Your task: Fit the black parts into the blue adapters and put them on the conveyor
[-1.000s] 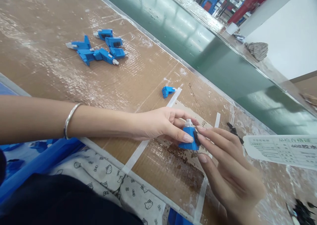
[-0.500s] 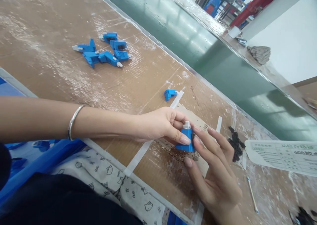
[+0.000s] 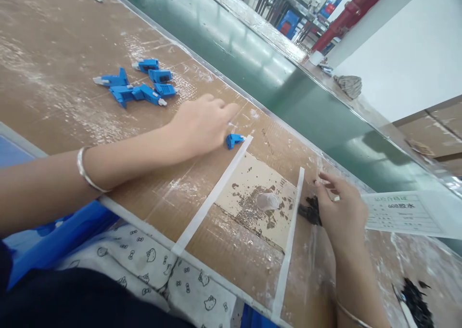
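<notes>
My left hand [image 3: 204, 125] is palm down over the cardboard, fingers curled and pressed together; whatever is beneath them is hidden. Just right of it lies a small blue piece [image 3: 234, 140] with a light tip, near the top of a white tape strip. My right hand [image 3: 341, 205] pinches a small black piece [image 3: 316, 180] between thumb and finger, above a pile of black pieces [image 3: 310, 211]. Between the hands, a clear round blob or dish [image 3: 267, 201] sits on a stained beige card [image 3: 249, 181].
Several blue pieces with light tips [image 3: 144, 93] lie at upper left. A printed label [image 3: 404, 212] is right of my right hand. More black pieces [image 3: 417, 301] lie at lower right. Beyond the cardboard surface [image 3: 144, 174] runs a green band [image 3: 224, 53].
My hands have parted: the left moved up and left, the right moved right to the black pile. The blue part they held is no longer visible, and the card between them is uncovered.
</notes>
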A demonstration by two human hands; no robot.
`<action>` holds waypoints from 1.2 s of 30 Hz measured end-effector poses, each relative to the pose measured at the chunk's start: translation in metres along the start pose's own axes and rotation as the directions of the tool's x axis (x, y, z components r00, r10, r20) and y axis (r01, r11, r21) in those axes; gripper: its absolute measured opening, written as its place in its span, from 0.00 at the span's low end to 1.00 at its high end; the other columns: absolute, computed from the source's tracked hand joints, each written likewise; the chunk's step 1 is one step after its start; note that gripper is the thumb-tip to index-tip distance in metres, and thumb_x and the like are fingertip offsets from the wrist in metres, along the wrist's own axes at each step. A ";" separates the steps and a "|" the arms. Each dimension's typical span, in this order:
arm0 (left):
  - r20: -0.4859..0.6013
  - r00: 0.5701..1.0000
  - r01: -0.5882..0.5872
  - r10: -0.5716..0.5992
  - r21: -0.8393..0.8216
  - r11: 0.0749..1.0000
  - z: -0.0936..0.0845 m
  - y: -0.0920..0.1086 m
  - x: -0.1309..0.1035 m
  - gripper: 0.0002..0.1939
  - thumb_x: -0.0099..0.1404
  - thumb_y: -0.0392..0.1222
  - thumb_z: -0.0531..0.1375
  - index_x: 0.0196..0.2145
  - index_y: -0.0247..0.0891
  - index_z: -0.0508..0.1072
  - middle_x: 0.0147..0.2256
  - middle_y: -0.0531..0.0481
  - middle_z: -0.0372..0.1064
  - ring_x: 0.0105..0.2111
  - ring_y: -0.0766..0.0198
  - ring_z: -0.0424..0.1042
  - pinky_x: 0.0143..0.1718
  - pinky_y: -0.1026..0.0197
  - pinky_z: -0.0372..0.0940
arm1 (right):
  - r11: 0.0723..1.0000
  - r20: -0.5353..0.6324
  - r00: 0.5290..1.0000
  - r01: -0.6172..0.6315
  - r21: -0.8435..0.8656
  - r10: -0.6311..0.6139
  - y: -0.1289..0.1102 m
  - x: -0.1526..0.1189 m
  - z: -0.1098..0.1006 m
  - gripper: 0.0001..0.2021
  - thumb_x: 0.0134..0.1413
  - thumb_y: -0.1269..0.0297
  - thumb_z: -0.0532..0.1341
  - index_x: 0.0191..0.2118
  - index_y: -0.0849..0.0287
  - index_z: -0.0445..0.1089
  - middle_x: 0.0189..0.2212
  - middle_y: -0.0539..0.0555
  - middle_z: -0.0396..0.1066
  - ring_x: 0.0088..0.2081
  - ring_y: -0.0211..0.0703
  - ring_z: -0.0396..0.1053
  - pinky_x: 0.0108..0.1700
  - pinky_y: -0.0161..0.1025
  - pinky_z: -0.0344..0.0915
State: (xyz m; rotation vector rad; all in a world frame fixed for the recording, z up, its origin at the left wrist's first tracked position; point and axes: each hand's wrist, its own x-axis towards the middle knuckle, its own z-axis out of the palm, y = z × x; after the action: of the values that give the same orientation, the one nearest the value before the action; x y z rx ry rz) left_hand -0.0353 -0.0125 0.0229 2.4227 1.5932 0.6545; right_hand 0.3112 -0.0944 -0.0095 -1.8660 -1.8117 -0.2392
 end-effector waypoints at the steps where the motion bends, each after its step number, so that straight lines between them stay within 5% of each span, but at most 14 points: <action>1: -0.012 0.998 0.066 -0.065 0.102 0.993 0.000 -0.009 0.004 0.17 0.67 0.37 0.54 0.51 0.35 0.74 0.45 0.42 0.71 0.54 0.44 0.61 0.48 0.47 0.56 | 1.000 0.035 0.999 -0.010 -0.009 0.010 0.015 0.005 0.002 0.18 0.57 0.54 0.59 0.44 0.59 0.77 0.38 0.61 0.78 0.37 0.54 0.74 0.42 0.54 0.69; 3: -0.045 0.992 0.128 -0.121 0.250 0.960 0.001 -0.024 0.009 0.16 0.68 0.39 0.53 0.49 0.33 0.75 0.46 0.43 0.70 0.54 0.44 0.57 0.50 0.47 0.54 | 0.999 0.096 0.995 -0.019 -0.026 0.022 0.036 0.013 0.007 0.18 0.53 0.52 0.59 0.40 0.59 0.78 0.35 0.61 0.78 0.32 0.52 0.73 0.39 0.53 0.69; 6: -0.067 0.997 0.067 -0.049 0.305 0.950 0.007 -0.029 0.013 0.18 0.70 0.38 0.49 0.49 0.28 0.73 0.52 0.37 0.67 0.55 0.44 0.58 0.51 0.46 0.54 | 0.999 0.154 0.988 -0.025 -0.039 0.031 0.050 0.019 0.012 0.18 0.51 0.52 0.57 0.36 0.58 0.78 0.35 0.60 0.78 0.30 0.51 0.72 0.37 0.51 0.68; 12: 0.102 0.975 -0.198 0.198 -0.016 0.980 0.030 -0.003 0.012 0.21 0.71 0.46 0.55 0.53 0.28 0.72 0.51 0.35 0.70 0.52 0.48 0.66 0.55 0.50 0.59 | 0.998 0.246 0.969 -0.022 -0.055 0.035 0.048 0.021 0.014 0.18 0.51 0.56 0.54 0.38 0.58 0.77 0.35 0.61 0.76 0.32 0.51 0.72 0.38 0.50 0.68; 19: 0.136 0.937 -0.297 0.321 -0.170 0.940 0.040 -0.001 0.009 0.14 0.68 0.33 0.53 0.47 0.31 0.74 0.45 0.40 0.72 0.48 0.53 0.67 0.52 0.54 0.61 | 1.000 0.300 0.954 -0.002 -0.007 0.004 0.036 0.019 0.011 0.17 0.53 0.52 0.55 0.39 0.57 0.75 0.39 0.59 0.75 0.30 0.47 0.71 0.38 0.47 0.68; 26: 0.277 0.951 0.028 0.134 -0.509 0.860 0.030 0.007 -0.002 0.09 0.66 0.38 0.59 0.44 0.34 0.72 0.40 0.46 0.75 0.39 0.61 0.72 0.41 0.60 0.64 | 0.997 0.229 0.971 0.059 0.047 -0.069 0.028 0.014 0.011 0.16 0.59 0.52 0.54 0.40 0.56 0.73 0.38 0.59 0.76 0.35 0.49 0.73 0.40 0.47 0.69; 36: 0.108 0.961 -0.244 0.254 -0.103 0.964 0.034 0.002 -0.002 0.15 0.72 0.36 0.51 0.41 0.31 0.78 0.45 0.40 0.73 0.46 0.54 0.68 0.53 0.52 0.60 | 0.967 0.159 0.954 0.250 0.042 -0.253 0.000 0.000 0.010 0.14 0.64 0.55 0.55 0.41 0.53 0.76 0.40 0.57 0.77 0.40 0.49 0.75 0.40 0.45 0.71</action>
State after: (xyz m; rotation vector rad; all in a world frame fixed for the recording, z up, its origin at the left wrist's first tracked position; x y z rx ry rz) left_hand -0.0187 -0.0116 -0.0070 2.5655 1.1989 0.5906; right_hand 0.3093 -0.0898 -0.0176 -1.6793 -2.1571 -0.1592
